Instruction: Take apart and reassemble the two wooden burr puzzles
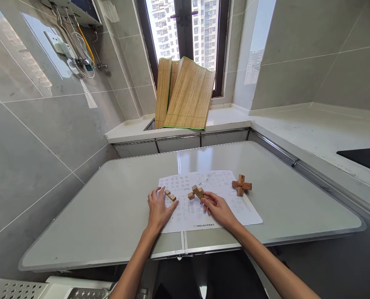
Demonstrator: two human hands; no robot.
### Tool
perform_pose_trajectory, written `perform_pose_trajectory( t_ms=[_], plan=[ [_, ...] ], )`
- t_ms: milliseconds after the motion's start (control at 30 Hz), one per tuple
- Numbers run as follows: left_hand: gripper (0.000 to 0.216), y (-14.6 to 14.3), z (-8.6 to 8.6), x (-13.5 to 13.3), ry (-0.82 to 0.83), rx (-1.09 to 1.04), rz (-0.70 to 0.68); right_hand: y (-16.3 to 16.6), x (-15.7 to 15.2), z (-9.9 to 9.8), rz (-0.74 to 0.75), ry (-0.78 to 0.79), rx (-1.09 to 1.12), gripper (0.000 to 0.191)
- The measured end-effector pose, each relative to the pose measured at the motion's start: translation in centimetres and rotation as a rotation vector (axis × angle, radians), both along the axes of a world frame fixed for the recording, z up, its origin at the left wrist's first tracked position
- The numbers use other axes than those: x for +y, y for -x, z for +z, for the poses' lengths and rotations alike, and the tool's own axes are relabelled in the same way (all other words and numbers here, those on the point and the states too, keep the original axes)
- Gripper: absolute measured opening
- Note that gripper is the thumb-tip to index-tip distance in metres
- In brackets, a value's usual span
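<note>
My left hand (pixel 158 209) lies flat with fingers spread on a printed paper sheet (pixel 235 207), its fingertips beside a small loose wooden block piece (pixel 170 195). My right hand (pixel 216 207) rests on the sheet with its fingers pinched on a partly built wooden puzzle cluster (pixel 196 192). An assembled wooden cross-shaped puzzle (pixel 241 185) sits apart at the sheet's right edge, untouched.
The sheet lies on a grey folding table (pixel 110 207). Behind it a white counter (pixel 297 124) runs along the wall, with rolled bamboo mats (pixel 185 93) leaning at the window and a black cooktop (pixel 366 158) at right.
</note>
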State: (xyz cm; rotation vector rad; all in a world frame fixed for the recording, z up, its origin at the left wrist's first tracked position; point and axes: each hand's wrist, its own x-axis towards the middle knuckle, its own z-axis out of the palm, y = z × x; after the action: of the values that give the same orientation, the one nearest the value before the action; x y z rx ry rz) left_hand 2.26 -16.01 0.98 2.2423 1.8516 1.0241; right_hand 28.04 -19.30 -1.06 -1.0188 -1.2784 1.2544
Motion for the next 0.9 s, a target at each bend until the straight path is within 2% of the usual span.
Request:
perform_pose_trajectory(
  t_ms=[133, 233, 333, 500, 700, 900],
  plan=[
    [0.052, -2.7, 2.0, -2.0, 0.067, -0.026, -0.375, 0.1, -0.2, 0.5, 0.033, -0.016, -0.036, 0.058],
    [0.028, -4.3, 3.5, -2.9, 0.163, -0.092, -0.460, 0.1, -0.3, 0.6, 0.084, -0.010, -0.037, 0.057],
    [0.028, -4.5, 4.1, -3.2, 0.206, -0.140, -0.439, 0.3, -0.5, 0.8, 0.177, 0.000, 0.004, 0.054],
    [0.027, -3.1, 3.4, -3.9, 0.132, -0.184, -0.341, 1.0, -0.6, 2.1, 0.362, 0.015, 0.014, 0.049],
    [0.037, -1.5, 3.0, -5.0, 0.188, -0.307, -0.205, 3.1, -0.3, 3.7, 0.421, 0.013, 0.027, 0.046],
    [0.039, 0.4, 3.0, -5.7, 0.234, -0.363, -0.226, 3.9, -0.5, 5.4, 0.585, 0.100, 0.047, 0.045]
  ],
)
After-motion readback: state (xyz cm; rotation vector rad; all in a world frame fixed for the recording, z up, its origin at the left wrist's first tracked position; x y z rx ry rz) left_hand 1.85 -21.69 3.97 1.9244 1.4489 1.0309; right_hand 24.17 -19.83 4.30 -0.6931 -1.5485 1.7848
